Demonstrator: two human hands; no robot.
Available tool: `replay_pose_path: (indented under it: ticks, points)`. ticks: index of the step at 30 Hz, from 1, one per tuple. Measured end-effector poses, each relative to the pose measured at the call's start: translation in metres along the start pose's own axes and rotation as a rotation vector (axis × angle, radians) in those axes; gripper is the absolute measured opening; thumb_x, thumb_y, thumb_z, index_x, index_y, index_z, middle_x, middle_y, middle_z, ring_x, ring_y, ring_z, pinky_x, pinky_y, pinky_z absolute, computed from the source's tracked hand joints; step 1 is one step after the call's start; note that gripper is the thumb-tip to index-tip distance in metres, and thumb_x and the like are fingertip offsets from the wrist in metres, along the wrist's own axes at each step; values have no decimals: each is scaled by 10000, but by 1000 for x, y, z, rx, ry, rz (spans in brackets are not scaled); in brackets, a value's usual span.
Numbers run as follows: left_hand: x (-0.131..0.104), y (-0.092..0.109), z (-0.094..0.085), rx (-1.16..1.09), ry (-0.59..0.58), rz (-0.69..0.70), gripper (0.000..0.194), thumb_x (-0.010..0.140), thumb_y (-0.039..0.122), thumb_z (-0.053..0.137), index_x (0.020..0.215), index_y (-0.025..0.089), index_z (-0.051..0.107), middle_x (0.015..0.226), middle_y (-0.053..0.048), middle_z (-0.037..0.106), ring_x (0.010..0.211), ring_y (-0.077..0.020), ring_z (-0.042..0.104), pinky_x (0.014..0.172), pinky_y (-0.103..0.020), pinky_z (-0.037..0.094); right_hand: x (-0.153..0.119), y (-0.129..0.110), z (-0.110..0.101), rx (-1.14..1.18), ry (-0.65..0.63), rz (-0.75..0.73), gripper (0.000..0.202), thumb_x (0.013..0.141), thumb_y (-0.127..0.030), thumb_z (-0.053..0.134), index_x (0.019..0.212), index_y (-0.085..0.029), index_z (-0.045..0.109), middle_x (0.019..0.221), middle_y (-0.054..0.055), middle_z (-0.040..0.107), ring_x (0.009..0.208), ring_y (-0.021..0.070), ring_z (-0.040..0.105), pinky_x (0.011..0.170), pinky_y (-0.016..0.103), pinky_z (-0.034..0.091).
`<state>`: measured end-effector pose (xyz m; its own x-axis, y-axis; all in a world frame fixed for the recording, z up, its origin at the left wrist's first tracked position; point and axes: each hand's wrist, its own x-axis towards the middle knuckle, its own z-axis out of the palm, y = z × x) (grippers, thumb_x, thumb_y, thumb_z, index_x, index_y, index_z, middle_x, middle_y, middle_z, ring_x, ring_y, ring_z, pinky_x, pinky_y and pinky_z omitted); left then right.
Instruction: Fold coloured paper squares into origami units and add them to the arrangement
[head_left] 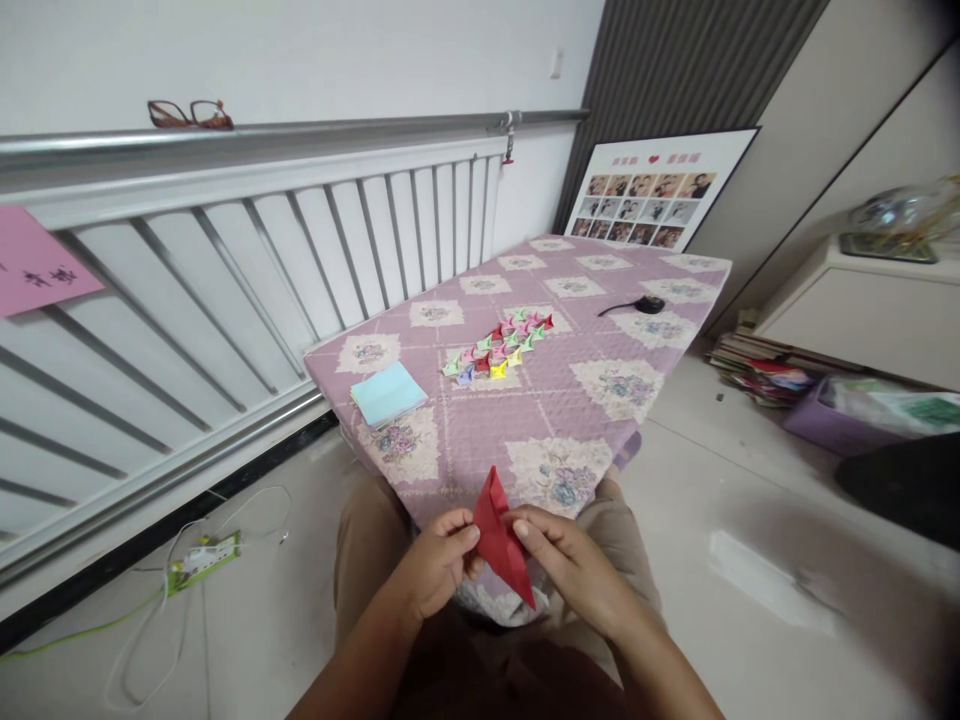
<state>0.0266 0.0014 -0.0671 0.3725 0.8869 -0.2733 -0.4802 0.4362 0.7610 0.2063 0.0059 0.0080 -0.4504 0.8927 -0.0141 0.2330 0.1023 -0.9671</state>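
A sheet of folded red paper [498,540], pointed at its top and bottom, is held tilted over the table's near edge. My left hand [444,560] pinches its left side between thumb and fingers. On the right side, my right hand [559,550] grips the fold with thumb and fingertips. Farther out on the table, several small folded paper pieces [499,345] in red, pink, green, yellow and blue stand in close rows. A stack of square paper [388,394], light blue on top, lies to the left of them.
The table has a purple floral cloth [480,430]. A black round object [649,304] with a strap lies at its right. A white radiator [300,250] runs along the left, with glasses [190,114] on the pipe above. A power strip [204,562] with cables lies on the floor.
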Motion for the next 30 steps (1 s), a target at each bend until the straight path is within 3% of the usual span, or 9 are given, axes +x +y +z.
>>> replay_pose_path:
  ticks: [4,9,14,19,24,27,30]
  points:
    - [-2,-1,-3,-202,-55,-142,290,686,304,773,844,157,580,664,13,585,536,-94,540,555,-219,396,-3,-6,-5,3,-87,-8,254,915,-297,431,1010,-196,644,956,44,663,892,166,601,831,284,455]
    - [-3,-5,-6,-342,-89,-172,202,728,221,725,892,159,626,750,-8,643,660,-132,623,670,-263,464,-5,-8,-1,-146,-141,-99,348,769,-58,461,1018,-220,643,943,16,640,850,134,591,782,245,458]
    - [-1,-7,-4,-316,-100,-200,191,744,226,701,912,160,640,756,-14,645,650,-123,613,670,-256,462,-2,-6,5,-212,-105,-206,201,810,-81,494,870,-211,635,881,14,630,823,128,586,761,236,457]
    - [-5,3,7,3,-24,-113,240,728,267,731,920,156,639,781,-19,617,722,-127,585,728,-256,439,-2,-3,5,-214,-121,-206,142,858,-137,514,875,-214,633,858,11,632,824,128,597,771,236,456]
    - [-16,28,20,603,-38,197,560,716,237,749,1238,220,546,1137,-74,603,994,-209,555,882,-321,423,-5,-7,1,-136,-202,-137,116,869,-183,533,882,-211,644,882,1,647,788,110,597,756,219,456]
    - [-21,39,24,826,-116,386,501,794,181,647,1279,243,540,1258,-99,535,1133,-239,503,982,-357,380,-6,-10,-1,-81,-215,-89,99,852,-189,549,852,-205,647,831,-4,655,755,113,597,729,220,461]
    - [-23,46,25,949,-231,463,388,819,116,563,1184,235,620,1269,-111,516,1176,-243,482,1009,-358,365,-8,-10,-3,-27,-229,-41,85,839,-200,564,827,-202,648,802,-6,661,734,117,593,694,220,458]
